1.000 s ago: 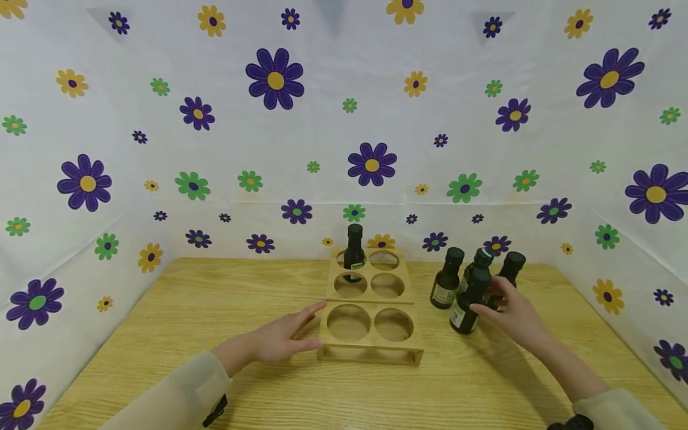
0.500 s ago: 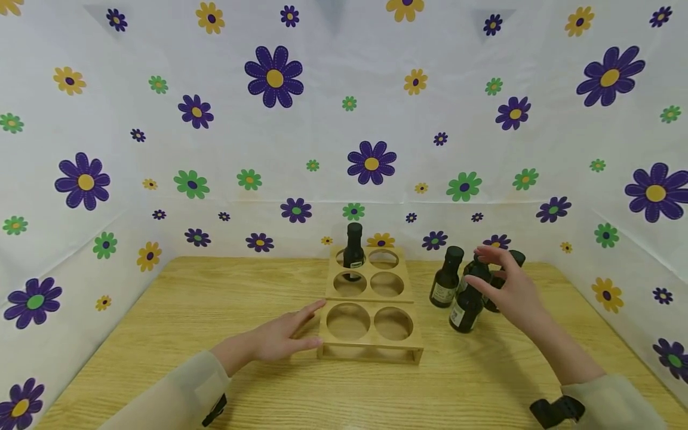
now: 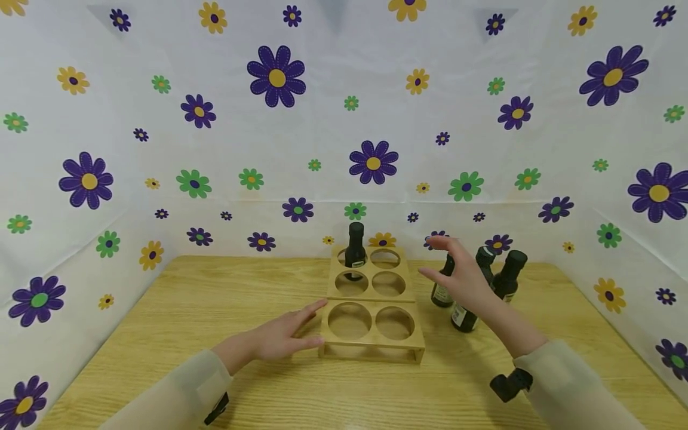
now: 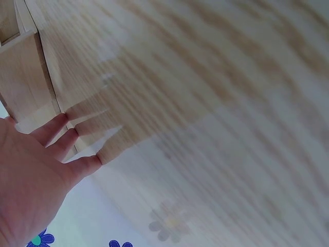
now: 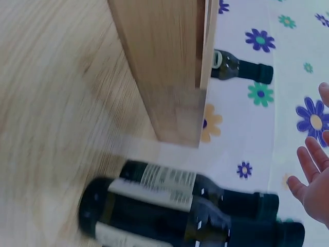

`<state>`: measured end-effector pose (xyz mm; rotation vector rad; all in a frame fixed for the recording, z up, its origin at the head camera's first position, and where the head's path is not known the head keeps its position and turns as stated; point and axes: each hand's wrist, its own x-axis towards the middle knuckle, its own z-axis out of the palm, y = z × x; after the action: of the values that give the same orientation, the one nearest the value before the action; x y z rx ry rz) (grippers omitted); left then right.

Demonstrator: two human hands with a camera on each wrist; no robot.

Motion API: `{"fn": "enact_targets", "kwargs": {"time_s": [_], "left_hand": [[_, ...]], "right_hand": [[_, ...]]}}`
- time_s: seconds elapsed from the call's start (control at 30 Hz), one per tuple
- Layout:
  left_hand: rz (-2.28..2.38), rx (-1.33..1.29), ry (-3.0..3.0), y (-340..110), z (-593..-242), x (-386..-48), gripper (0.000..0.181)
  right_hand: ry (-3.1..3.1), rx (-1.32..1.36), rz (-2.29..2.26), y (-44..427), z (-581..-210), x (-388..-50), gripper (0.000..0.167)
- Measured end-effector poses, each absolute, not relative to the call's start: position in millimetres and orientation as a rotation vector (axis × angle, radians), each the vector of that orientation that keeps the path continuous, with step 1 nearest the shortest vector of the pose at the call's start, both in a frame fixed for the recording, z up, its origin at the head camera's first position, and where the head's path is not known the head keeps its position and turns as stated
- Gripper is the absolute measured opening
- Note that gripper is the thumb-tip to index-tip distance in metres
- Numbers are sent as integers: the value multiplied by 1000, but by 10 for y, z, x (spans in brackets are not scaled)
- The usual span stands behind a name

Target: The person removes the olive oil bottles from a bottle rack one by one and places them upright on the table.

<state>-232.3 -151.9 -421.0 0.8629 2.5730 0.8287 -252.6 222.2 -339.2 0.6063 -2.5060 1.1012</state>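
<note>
A light wooden rack (image 3: 371, 352) with round holes stands mid-table, its back part higher than its front. One dark bottle (image 3: 356, 248) with a black cap stands upright in its back left hole. My left hand (image 3: 274, 339), fingers extended, rests thumb and fingertips against the rack's left side. To the rack's right, my right hand (image 3: 464, 276) hovers with thumb and fingers spread, holding nothing. Behind and below it stand several upright dark bottles with pale labels: a left one (image 3: 442, 294), a front one (image 3: 463, 319) partly covered by the hand, and a right one (image 3: 509, 276).
The wooden table (image 3: 226, 298) backs onto a white flowered cloth (image 3: 333, 131), which also rises at both sides. Labelled bottles (image 5: 154, 206) lie close below the right wrist camera, near the rack's side wall (image 5: 164, 67).
My right hand has lifted away from the right-hand bottles and moved left towards the rack, still holding nothing. The left hand stays against the rack. The bottles stand where they were.
</note>
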Motion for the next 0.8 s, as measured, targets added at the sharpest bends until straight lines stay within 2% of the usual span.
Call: {"fn": "enact_targets", "kwargs": {"time_s": [0.47,0.8], "left_hand": [[842,844,2559,-1499,-4185,-2301,76],[839,833,2554,-1515,-4198,-2312,75]], "right_hand": [[-2586,704,1131,1738,-3450,-2929,60],[-2661,741,1205,1496,-3414,-3189,76]]}}
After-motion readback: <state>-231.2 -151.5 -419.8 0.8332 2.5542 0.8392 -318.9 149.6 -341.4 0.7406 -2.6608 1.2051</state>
